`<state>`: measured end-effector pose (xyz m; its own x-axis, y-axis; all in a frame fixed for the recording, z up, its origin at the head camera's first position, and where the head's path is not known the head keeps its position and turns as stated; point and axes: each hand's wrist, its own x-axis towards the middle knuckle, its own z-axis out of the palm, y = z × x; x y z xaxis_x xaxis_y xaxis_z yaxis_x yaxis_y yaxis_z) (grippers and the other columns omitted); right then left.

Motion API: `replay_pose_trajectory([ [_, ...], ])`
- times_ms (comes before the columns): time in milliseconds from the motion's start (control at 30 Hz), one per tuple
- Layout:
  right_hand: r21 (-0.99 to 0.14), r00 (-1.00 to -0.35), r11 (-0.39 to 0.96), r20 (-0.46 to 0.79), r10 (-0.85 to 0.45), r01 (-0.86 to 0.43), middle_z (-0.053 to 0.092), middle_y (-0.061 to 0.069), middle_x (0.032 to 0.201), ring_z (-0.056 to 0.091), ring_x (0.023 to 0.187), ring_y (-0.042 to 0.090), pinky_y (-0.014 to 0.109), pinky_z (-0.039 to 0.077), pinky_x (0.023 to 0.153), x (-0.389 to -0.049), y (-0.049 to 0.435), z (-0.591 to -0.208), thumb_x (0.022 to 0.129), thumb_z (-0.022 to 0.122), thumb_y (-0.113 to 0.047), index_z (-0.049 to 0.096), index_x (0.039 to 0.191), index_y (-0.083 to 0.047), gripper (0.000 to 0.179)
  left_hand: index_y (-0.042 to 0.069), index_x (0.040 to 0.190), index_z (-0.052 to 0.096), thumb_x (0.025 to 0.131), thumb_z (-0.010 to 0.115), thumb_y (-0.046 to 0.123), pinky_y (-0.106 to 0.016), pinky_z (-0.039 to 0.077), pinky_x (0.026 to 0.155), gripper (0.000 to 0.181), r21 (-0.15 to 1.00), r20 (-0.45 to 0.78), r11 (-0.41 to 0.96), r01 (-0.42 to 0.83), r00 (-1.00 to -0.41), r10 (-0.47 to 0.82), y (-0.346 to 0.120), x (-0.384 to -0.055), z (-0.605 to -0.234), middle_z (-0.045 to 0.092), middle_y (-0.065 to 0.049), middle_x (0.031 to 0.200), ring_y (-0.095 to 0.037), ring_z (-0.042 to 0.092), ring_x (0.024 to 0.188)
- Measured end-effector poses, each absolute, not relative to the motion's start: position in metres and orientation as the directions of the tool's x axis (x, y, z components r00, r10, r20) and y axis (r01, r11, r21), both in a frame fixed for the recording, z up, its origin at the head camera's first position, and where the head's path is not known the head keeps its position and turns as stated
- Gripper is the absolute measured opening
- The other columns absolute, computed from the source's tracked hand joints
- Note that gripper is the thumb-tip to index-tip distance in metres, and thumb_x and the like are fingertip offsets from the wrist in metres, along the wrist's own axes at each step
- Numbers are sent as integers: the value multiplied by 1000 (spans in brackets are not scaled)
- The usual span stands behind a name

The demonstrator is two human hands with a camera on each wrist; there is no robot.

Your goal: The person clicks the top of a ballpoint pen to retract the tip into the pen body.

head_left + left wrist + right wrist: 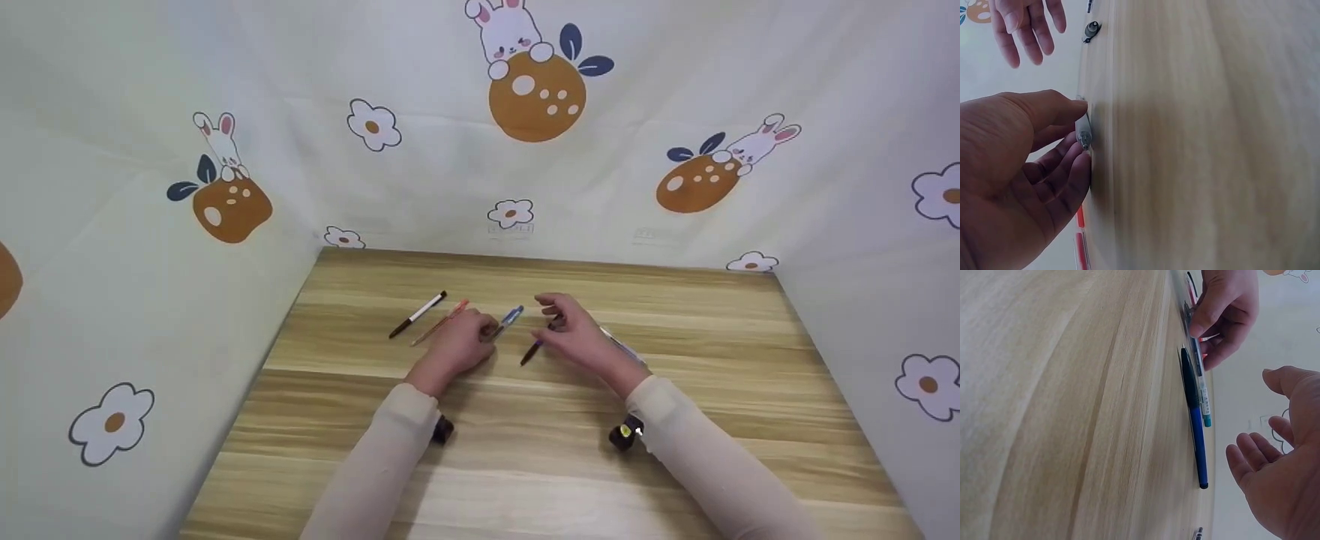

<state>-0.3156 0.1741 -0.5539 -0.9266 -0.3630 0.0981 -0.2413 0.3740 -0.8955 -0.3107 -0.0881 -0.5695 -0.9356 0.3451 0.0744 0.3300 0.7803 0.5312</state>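
Note:
My left hand pinches a clear pen with a blue end between thumb and fingers, low over the wooden table. In the left wrist view the tip of this pen pokes out between the thumb and the fingertips. My right hand hangs over a dark blue pen, its fingers spread and loosely bent. Seen from the right wrist, the blue pen lies on the tabletop, and the right hand is apart from it, holding nothing.
On the left of the table lie a white-and-black pen and a red pen. Another clear pen lies partly hidden behind the right hand. Patterned cloth walls enclose the back and both sides.

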Motion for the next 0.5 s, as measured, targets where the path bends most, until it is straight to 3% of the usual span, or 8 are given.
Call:
replay_pose_trajectory([
  [233, -891, -925, 370, 126, -358, -265, 55, 31, 152, 55, 138, 48, 59, 47, 116, -317, 174, -555, 98, 80, -4, 55, 155, 1, 62, 9, 123, 81, 93, 79, 7, -45, 58, 93, 30, 487, 89, 804, 341, -935, 343, -85, -312, -572, 73, -6, 111, -23, 67, 101],
  [500, -903, -931, 358, 106, -350, -238, 53, 32, 152, 55, 138, 47, 59, 49, 115, -317, 174, -556, 100, 78, -3, 54, 155, 3, 61, 14, 114, 86, 100, 76, 7, -42, 56, 79, 19, 469, 125, 806, 360, -931, 343, -81, -311, -570, 74, -1, 97, -17, 62, 85],
])
